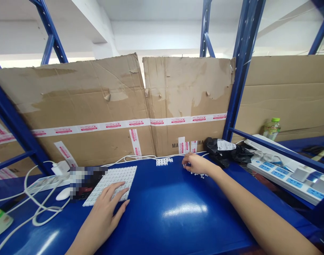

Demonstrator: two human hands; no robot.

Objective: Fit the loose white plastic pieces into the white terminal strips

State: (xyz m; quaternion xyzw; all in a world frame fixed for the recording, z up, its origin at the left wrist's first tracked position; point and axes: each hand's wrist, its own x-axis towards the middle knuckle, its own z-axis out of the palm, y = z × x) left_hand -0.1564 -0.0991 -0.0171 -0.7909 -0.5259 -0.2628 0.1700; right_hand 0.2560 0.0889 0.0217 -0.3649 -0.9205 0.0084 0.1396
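Note:
My left hand (pixel 109 200) lies flat with fingers stretched on the near edge of a white gridded sheet of small parts (pixel 113 180) on the blue shelf surface (pixel 164 212). My right hand (pixel 195 163) reaches far across, fingers curled in a pinch over small white pieces (pixel 197 174) scattered on the shelf. What the fingers hold is too small to make out. A short strip of white pieces (pixel 164 162) lies just left of that hand.
Taped cardboard (pixel 111 117) walls the back. Blue rack posts (pixel 238 71) stand right of centre. A black bag (pixel 227 150), power strips (pixel 284 175) and a green-capped bottle (pixel 272 128) sit at right. White cables (pixel 37 209), a charger and a mouse (pixel 63 193) lie at left.

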